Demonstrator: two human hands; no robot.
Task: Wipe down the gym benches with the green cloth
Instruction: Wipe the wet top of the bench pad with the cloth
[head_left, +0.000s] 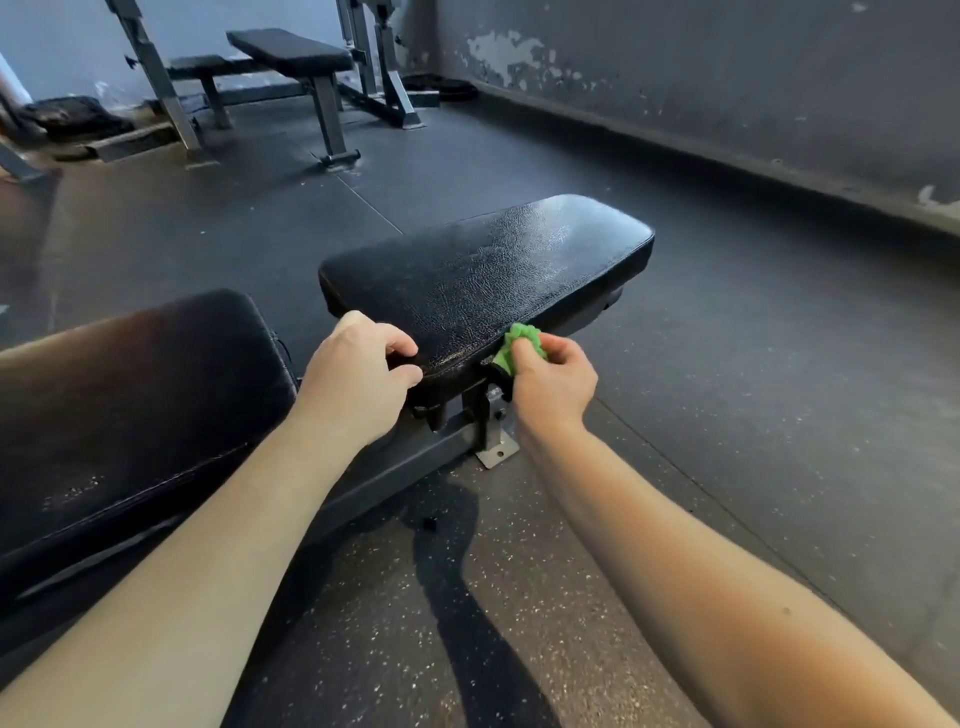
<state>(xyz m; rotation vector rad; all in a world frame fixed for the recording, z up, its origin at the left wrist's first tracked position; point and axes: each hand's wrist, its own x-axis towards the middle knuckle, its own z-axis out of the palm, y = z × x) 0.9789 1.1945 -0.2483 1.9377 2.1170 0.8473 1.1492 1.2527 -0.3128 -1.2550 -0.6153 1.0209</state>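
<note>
A black padded bench seat (493, 270) sits in the middle of the view, its glossy top catching light. My right hand (553, 384) holds a bunched green cloth (519, 345) against the seat's near right edge. My left hand (358, 374) grips the seat's near left corner, fingers curled over the edge. To the left lies the bench's black back pad (130, 405), separated from the seat by a gap. A second black bench (291, 52) stands at the far back.
The bench's steel frame (415, 457) and a bolted foot plate (496, 452) lie on the dark rubber floor. A rack's grey uprights (166, 88) and weight plates (452, 88) stand at the back. A peeling grey wall (727, 93) runs along the right.
</note>
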